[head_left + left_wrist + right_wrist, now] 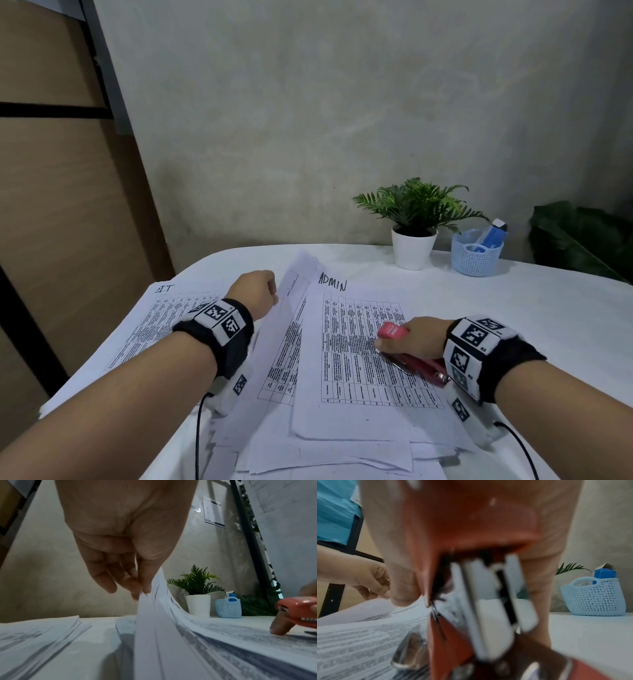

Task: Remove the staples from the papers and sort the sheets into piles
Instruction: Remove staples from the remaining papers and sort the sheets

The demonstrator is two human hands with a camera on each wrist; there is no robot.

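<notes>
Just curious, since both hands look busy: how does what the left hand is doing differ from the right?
The left hand pinches the edge of a sheet and lifts it off the table, while the right hand grips a red stapler low over the ADMIN pile. The left hand holds paper only; the right holds a tool, one fingertip touching the page. Both wear black wristbands with square markers.

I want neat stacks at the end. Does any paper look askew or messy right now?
Yes. The sheets under the ADMIN pile are fanned out unevenly at the near edge, and the left hand pinches a lifted sheet that curls up. The I.T pile lies flatter.
</notes>
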